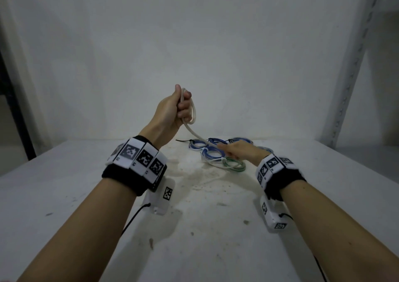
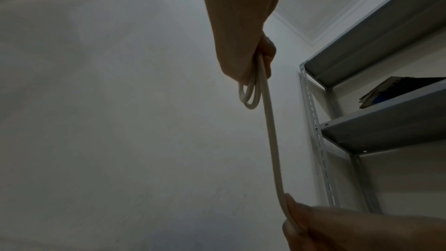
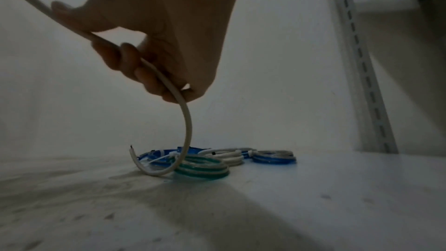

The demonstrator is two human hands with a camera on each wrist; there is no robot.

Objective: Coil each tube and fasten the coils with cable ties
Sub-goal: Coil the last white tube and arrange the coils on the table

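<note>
My left hand (image 1: pixel 180 105) is raised above the table and grips a small coil of white tube (image 1: pixel 193 111), whose loops (image 2: pixel 249 95) hang below the fist. From the coil the tube (image 2: pixel 270 140) runs down to my right hand (image 1: pixel 235 150), which holds it low over the table with fingers curled round it (image 3: pixel 149 72). The tube's free end (image 3: pixel 144 165) curves down and rests on the table. Behind it lie several tied coils: blue ones (image 1: pixel 197 144), a green one (image 1: pixel 234 165) (image 3: pixel 201 169) and a white one (image 3: pixel 229 156).
The white table (image 1: pixel 194 227) is stained and scuffed in its middle. A black cable tie (image 1: pixel 182 140) lies left of the blue coils. A grey metal shelf rack (image 2: pixel 362 121) stands at the right, and its upright (image 1: pixel 354 65) rises by the wall.
</note>
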